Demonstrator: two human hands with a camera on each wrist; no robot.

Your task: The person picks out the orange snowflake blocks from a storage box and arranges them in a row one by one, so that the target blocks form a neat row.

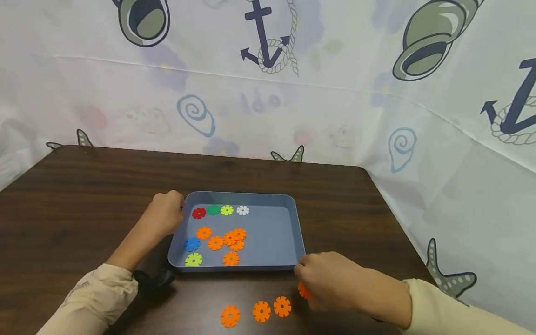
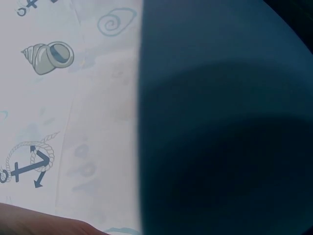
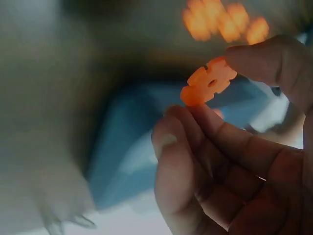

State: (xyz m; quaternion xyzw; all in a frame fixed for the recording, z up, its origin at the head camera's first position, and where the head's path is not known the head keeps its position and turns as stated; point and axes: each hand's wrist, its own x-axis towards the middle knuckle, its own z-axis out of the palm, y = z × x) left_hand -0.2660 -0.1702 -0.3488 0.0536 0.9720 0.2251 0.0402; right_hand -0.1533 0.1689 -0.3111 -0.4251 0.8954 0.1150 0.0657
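Orange notched plastic disc (image 1: 304, 291) sits pinched in my right hand (image 1: 335, 286) just off the near right corner of the shallow blue plastic tray (image 1: 289, 232) in the head view, three more orange discs (image 1: 261, 311) lie on the dark wooden table (image 1: 83, 195) beside it, and my left hand (image 1: 165, 215) grips the tray's far left rim. Left wrist view: only blurred blue tray wall (image 2: 220, 122) and printed backdrop cloth (image 2: 73, 98). Right wrist view: disc (image 3: 208, 81) held between thumb and fingertips (image 3: 264, 58), tray (image 3: 122, 147) blurred behind.
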